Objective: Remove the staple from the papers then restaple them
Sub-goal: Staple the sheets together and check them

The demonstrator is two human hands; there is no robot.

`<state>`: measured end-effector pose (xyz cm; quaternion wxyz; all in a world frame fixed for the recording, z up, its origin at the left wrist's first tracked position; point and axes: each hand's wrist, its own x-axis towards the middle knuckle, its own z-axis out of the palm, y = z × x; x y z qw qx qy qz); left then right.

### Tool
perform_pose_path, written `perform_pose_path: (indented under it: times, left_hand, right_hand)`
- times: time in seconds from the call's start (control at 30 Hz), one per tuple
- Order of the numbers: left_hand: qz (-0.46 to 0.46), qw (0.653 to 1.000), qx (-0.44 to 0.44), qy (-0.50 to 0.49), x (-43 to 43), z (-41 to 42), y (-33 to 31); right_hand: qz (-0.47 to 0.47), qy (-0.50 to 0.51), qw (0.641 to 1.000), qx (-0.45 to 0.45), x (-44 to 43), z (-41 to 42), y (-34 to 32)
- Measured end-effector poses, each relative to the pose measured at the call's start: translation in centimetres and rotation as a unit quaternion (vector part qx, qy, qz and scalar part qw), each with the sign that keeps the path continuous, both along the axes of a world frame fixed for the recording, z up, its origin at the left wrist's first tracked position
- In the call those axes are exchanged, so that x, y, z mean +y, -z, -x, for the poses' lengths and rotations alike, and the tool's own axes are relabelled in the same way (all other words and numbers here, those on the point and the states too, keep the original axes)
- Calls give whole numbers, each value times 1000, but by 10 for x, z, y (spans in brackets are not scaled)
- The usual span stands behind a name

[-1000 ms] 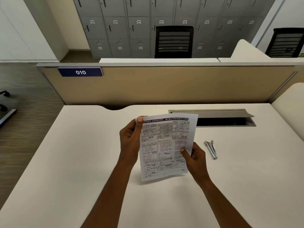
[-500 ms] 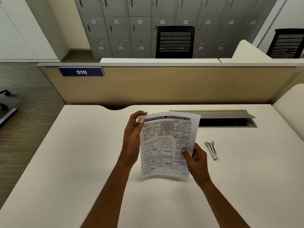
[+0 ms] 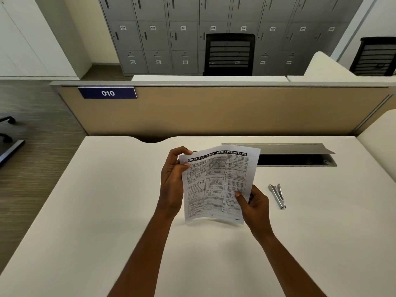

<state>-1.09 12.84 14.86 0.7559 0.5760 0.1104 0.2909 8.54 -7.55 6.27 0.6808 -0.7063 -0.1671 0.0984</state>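
In the head view, the papers [image 3: 216, 185] are held up over the middle of the white worktop [image 3: 85, 211], printed side facing the camera, with a black headline band across the top and boxed text below. The sheet stands nearly upright, and its bottom edge bows slightly. The left hand [image 3: 171, 181] pinches the upper left corner: its thumb lies on the printed face and the fingers curl over the top edge behind the sheet. The right hand [image 3: 255, 204] grips the lower right part, thumb pressed on the front and fingers curled behind the right edge. The staple is too small to make out. A small silver stapler [image 3: 277, 196] lies flat on the worktop just to the right of the right hand, apart from it and untouched. Behind the papers, a grey cable hatch [image 3: 295, 155] set in the worktop has its lid raised. A tan partition [image 3: 214, 110] closes the far edge and carries a blue label [image 3: 107, 93] reading 010. Beyond it stand grey lockers [image 3: 154, 35] and a black chair [image 3: 229, 54].
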Motion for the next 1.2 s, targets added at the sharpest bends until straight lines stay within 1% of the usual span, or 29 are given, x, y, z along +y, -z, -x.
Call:
perform_pose_path:
  times: [0.33, 0.5, 0.63, 0.8, 1.03, 1.2]
  left_hand:
    - [-38, 998, 47, -14, -5, 6, 13]
    - [-27, 994, 107, -4, -10, 12, 28]
    - [4, 990, 138, -11, -16, 15, 34]
    - [8, 989, 144, -27, -16, 11, 32]
    - [29, 983, 180, -22, -22, 19, 57]
    - [21, 984, 176, -20, -26, 16, 60]
  right_hand:
    - [4, 4, 1000, 21, 2, -1, 9]
    - [-11, 3, 999, 33, 2, -2, 11]
    - [-21, 0, 999, 26, 3, -3, 9]
    - [-41, 5, 999, 25, 4, -7, 3]
    - [-44, 18, 997, 67, 1, -6, 15]
    - [-45, 20, 997, 67, 1, -9, 15]
